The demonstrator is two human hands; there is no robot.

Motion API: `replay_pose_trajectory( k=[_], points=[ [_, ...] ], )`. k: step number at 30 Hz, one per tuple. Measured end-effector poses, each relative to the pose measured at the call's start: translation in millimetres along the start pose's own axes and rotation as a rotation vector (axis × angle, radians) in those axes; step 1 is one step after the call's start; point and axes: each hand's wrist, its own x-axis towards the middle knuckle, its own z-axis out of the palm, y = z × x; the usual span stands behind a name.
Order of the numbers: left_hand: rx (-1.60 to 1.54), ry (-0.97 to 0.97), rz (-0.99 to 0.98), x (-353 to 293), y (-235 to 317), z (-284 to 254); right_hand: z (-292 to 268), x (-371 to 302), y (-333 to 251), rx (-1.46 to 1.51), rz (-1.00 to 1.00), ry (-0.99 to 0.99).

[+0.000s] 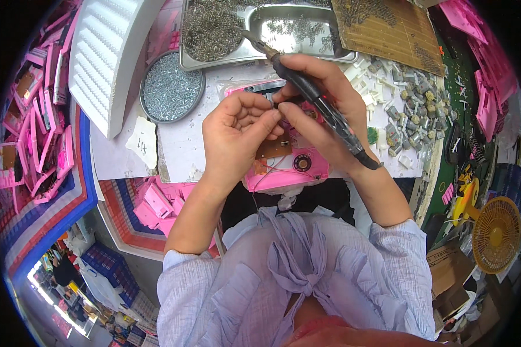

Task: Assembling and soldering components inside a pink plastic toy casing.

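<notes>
A pink plastic casing (278, 180) lies in front of me, with a brown board (276, 148), thin wires and a round dark part (302, 162) in it. My left hand (243, 124) is closed over the casing's far left part, thumb and forefinger pinched at something too small to make out. My right hand (330, 110) holds a black electric screwdriver (315, 95) slantwise between thumb and forefinger. The bit points away to the far left, off the casing. Its other fingertips meet my left hand's over the casing, hiding what is between them.
A round dish of small silver screws (172, 87) stands left, beside a white ridged foam block (113, 52). Behind are a metal tray (260, 55) of small metal parts and a cardboard sheet (388, 29). Small motors (414, 115) are heaped right; pink casings (35, 127) pile far left.
</notes>
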Motion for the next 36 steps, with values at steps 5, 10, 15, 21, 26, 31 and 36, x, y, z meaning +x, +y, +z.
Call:
replay_pose_trajectory(
  k=[5,10,15,21,26,31,36],
  points=[
    [0.463,0.094,0.291,-0.3,-8.7,3.9,4.6,-4.5,1.7,-0.199,-0.217,0.051],
    [0.927,0.063,0.776,4.2,-1.3,1.9,2.3,2.4,7.2,-0.344,-0.502,0.075],
    [0.855,-0.040,0.545,5.5,7.5,-3.5,-8.4,-9.5,2.1,-0.253,-0.216,0.017],
    [0.555,0.038,0.202,3.1,2.8,-2.1,-8.2,-9.5,3.5,-0.244,-0.176,0.031],
    [0.576,0.097,0.237,2.3,-0.2,1.4,0.6,-9.7,2.9,-0.197,-0.165,0.053],
    [0.678,0.048,0.235,0.5,2.2,-1.1,5.6,-7.7,4.3,-0.164,-0.108,0.060],
    [0.511,0.040,0.262,1.4,-0.2,-3.7,7.5,-6.2,10.0,-0.180,-0.158,0.094]
  ],
)
